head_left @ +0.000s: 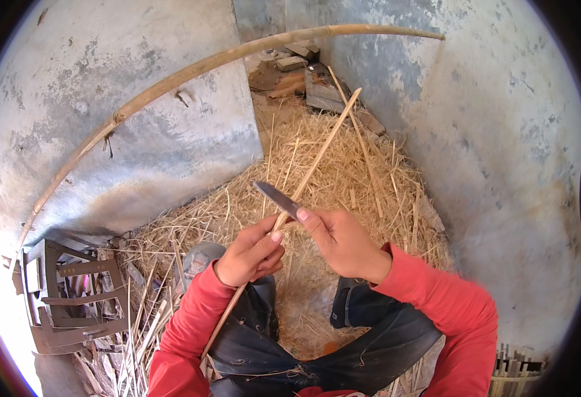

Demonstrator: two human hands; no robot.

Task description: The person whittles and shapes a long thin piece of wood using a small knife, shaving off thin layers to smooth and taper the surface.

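Between weathered walls (502, 139) and above strewn shavings (221, 208), a wooden strip (324, 149) at frame centre is gripped by the left hand (254, 255), a knife (275, 197) by the right hand (343, 243); shaving seems under way, with a steady blade stroke called for.

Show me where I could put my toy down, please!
Only a small patch of thinly littered floor looks fairly bare, between the dark trouser legs. Beyond the knife, shavings heap up; at left, strips crowd beside the wooden frame.
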